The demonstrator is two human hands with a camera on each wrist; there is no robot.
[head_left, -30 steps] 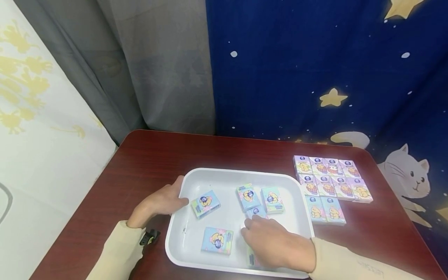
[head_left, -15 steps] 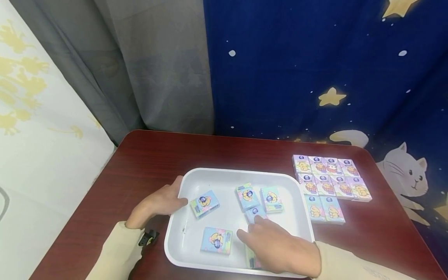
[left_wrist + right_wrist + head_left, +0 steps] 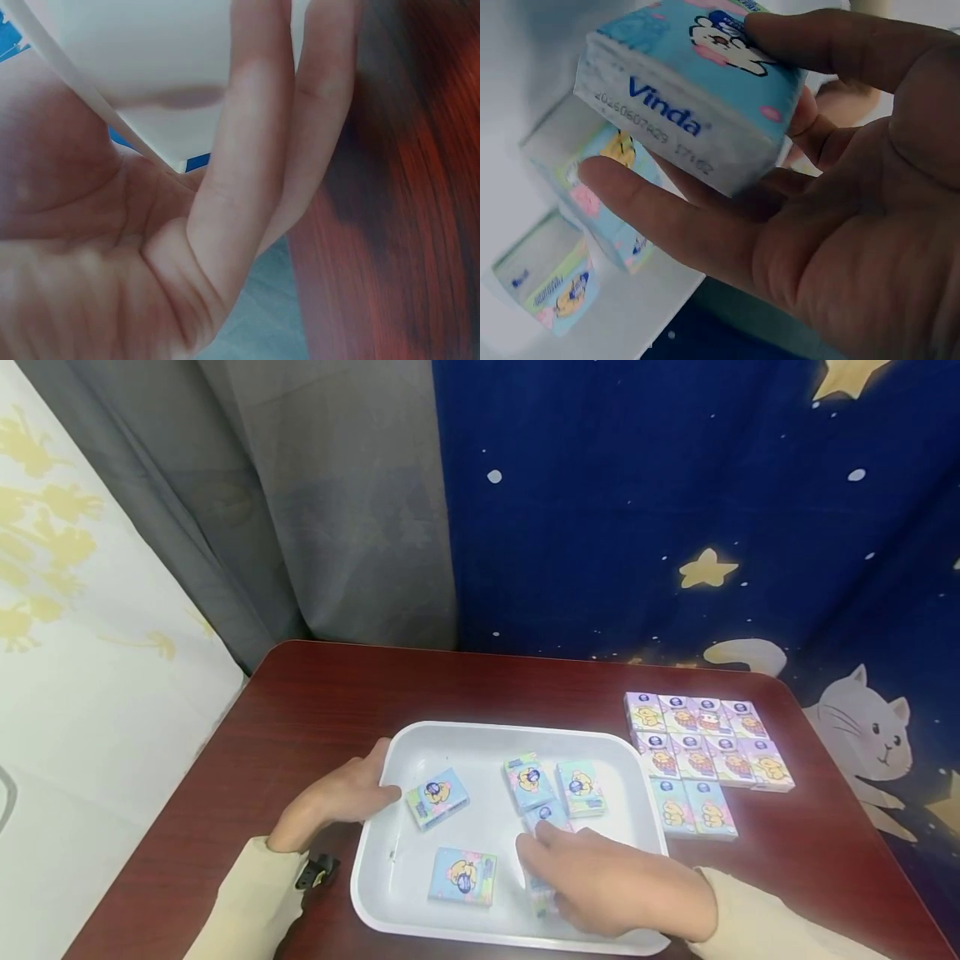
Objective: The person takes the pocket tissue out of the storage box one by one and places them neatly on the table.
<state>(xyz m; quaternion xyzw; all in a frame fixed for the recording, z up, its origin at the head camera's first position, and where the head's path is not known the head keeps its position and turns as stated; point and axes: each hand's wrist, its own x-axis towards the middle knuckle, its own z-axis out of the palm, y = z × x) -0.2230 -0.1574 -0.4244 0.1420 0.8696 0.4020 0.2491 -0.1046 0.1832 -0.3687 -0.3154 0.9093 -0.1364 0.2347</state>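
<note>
The person's right hand [image 3: 603, 883] is clamped on a small blue box-shaped packet [image 3: 660, 94] with a cartoon animal on its face and "Vinda" printed on its pale end, the thumb pressing on top and fingers beneath. This packet is inside the near right part of a white rectangular tray with rounded corners [image 3: 420, 931]; whether it touches the tray floor I cannot tell. Compared with 0.5 s ago, the right hand sits slightly farther right, and more of the packet's blue face shows beside the fingers, where mainly a pale green edge showed. The left hand [image 3: 348, 789] grips the tray's left rim, thumb inside and fingers along the outer wall, just as before. Beyond the right hand, 3 blue-and-green packets [image 3: 581, 789] lie close together in the tray; 2 similar cartoon packets [image 3: 462, 877] lie apart toward its left side. These 5 have kept their places. Right of the tray, on the dark red wood-grain table [image 3: 300, 718], 8 purple-and-pink packets [image 3: 697, 756] form 2 rows of 4, with 2 light-blue packets [image 3: 710, 810] nearer the person, all unchanged.
</note>
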